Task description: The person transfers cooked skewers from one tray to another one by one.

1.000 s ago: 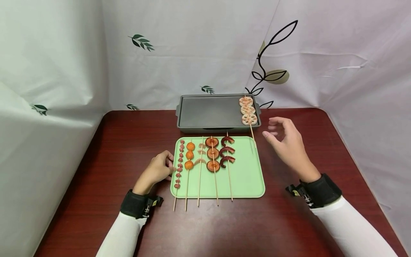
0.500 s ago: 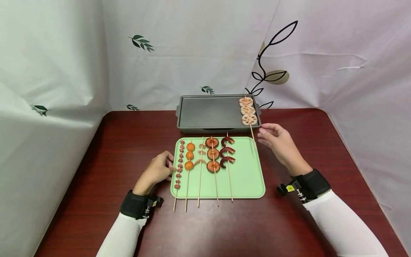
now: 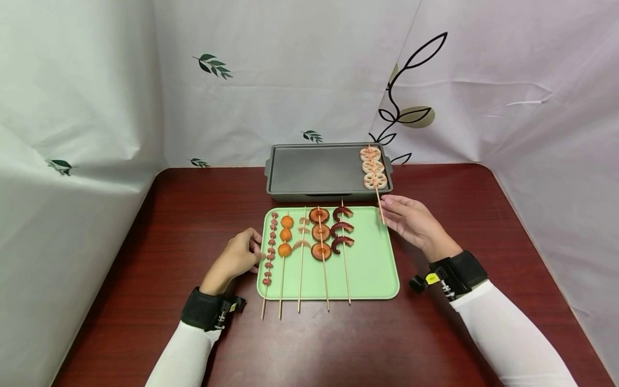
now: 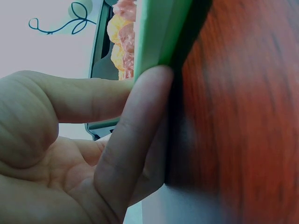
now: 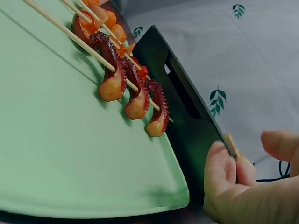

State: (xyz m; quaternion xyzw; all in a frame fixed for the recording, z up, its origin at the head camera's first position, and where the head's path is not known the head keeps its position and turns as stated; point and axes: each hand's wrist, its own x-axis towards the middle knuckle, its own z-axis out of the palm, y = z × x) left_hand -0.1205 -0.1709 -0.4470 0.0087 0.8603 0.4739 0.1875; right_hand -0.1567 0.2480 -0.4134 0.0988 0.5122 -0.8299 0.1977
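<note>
A lotus-root skewer [image 3: 373, 166] lies at the right end of a grey baking pan [image 3: 314, 169], its stick [image 3: 381, 212] reaching over the green tray [image 3: 372, 263]. My right hand [image 3: 390, 208] has its fingertips at that stick's end. In the right wrist view one finger [image 5: 219, 172] touches the stick tip [image 5: 229, 142] and the other stays apart. My left hand [image 3: 242, 253] holds the tray's left edge, with a finger [image 4: 140, 107] pressed against the rim [image 4: 159, 32].
Several skewers lie side by side on the tray: small red beads [image 3: 270, 247], orange balls [image 3: 286, 234], pale slices [image 3: 302, 231], round slices [image 3: 320, 232], dark red curled pieces [image 3: 341, 228] [image 5: 135, 98]. The dark wooden table [image 3: 193, 204] has white curtains behind it and at both sides.
My right hand has come down and to the left, from beside the pan to the end of the lotus-root skewer's stick. The left hand has stayed at the tray's edge.
</note>
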